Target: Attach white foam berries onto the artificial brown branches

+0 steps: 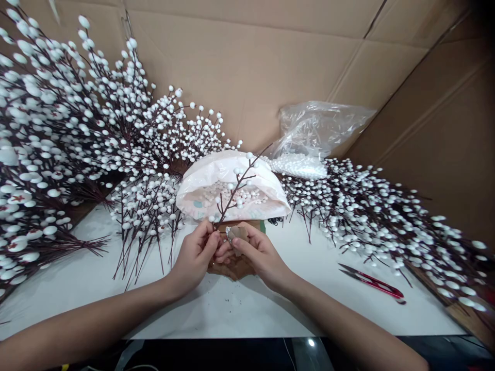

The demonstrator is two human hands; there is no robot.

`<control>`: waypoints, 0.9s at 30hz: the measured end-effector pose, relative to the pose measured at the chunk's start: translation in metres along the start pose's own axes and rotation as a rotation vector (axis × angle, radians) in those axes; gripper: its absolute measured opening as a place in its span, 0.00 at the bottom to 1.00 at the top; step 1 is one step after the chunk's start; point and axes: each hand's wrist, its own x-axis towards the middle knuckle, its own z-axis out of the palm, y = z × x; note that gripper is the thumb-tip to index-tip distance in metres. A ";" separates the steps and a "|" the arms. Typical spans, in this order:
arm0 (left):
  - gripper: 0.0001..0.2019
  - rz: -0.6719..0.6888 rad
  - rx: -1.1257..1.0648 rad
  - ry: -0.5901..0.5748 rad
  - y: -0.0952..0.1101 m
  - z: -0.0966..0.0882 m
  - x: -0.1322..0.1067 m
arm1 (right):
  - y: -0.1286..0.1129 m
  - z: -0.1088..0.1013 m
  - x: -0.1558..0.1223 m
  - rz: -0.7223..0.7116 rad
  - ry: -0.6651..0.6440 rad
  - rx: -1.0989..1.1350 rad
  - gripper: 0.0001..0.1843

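My left hand (198, 252) pinches the lower end of a brown artificial berry branch (234, 195), which slants up to the right and carries a few white berries. Close beside it, my right hand (260, 251) is closed on a small grey-brown, cardboard-like piece (240, 238) with a whitish edge; its exact kind is unclear. Right behind the hands, an open white plastic bag (216, 164) holds loose white berries (251, 195). Under the hands lies a brown sheet (232, 270), partly hidden by the fingers.
Bundles of white-berry stems (127, 118) fill the left side, with a smaller group (149, 206) nearer. More stems (359, 206) lie to the right. Red-handled thread snips (373, 282) rest on the white table (185, 314). A clear plastic bag (317, 126) leans against the cardboard wall (232, 67).
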 end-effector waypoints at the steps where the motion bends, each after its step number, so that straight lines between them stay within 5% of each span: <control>1: 0.13 -0.001 0.001 0.004 -0.001 0.000 0.000 | 0.000 0.000 0.000 0.002 -0.002 -0.001 0.09; 27: 0.15 -0.045 0.061 0.083 -0.001 0.003 -0.003 | -0.001 0.003 0.000 0.012 0.001 -0.078 0.12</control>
